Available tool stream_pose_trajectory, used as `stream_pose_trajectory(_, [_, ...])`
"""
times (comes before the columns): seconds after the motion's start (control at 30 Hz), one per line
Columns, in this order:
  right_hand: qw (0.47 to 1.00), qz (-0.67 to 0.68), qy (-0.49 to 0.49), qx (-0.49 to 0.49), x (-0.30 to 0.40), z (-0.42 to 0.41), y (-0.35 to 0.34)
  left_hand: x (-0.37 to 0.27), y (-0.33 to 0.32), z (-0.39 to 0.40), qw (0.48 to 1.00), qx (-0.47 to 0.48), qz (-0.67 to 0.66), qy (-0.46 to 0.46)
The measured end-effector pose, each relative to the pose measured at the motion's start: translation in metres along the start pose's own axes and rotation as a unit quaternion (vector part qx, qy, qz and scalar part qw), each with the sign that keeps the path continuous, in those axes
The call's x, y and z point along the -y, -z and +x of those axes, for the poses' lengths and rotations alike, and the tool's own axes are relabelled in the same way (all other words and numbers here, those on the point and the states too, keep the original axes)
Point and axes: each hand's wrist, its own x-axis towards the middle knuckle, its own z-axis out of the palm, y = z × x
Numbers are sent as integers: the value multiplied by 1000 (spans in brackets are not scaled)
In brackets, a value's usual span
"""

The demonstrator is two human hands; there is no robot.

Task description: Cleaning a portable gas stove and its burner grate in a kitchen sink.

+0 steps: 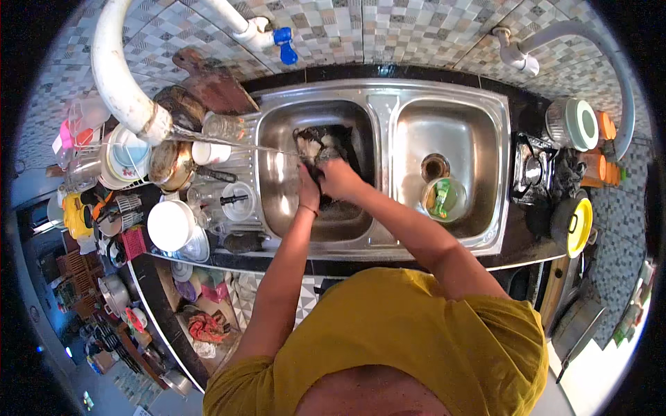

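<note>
Both my hands are over the left basin of a stainless steel double sink (382, 244). A dark, square-edged thing with pale patches (343, 138) lies under them; its kind is unclear. My left hand (308, 190) grips its near left edge. My right hand (338, 179) is closed on a small greyish scrubber (329, 154) pressed against it. Water streams from the white pipe spout (156, 125) at the left towards the dark thing. In the right basin, a clear bowl (452, 208) with a green packet (441, 195) stands beside the drain (435, 167).
Cups, a white bowl (170, 225), pans and plates crowd the left drainboard. A wooden cutting board (218, 86) leans on the tiled wall. A blue-handled tap (285, 46) sticks out above. Right of the sink stand containers and a pot with a yellow lid (578, 228).
</note>
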Motion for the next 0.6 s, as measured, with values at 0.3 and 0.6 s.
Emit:
stream_pose_trajectory(0.3, [999, -31, 13, -14, -12, -5, -9, -46, -22, -15, 995, 54, -89, -9])
stream_pose_trajectory(0.6, [985, 80, 50, -143, 17, 24, -12, 17, 31, 32, 959, -43, 156, -232])
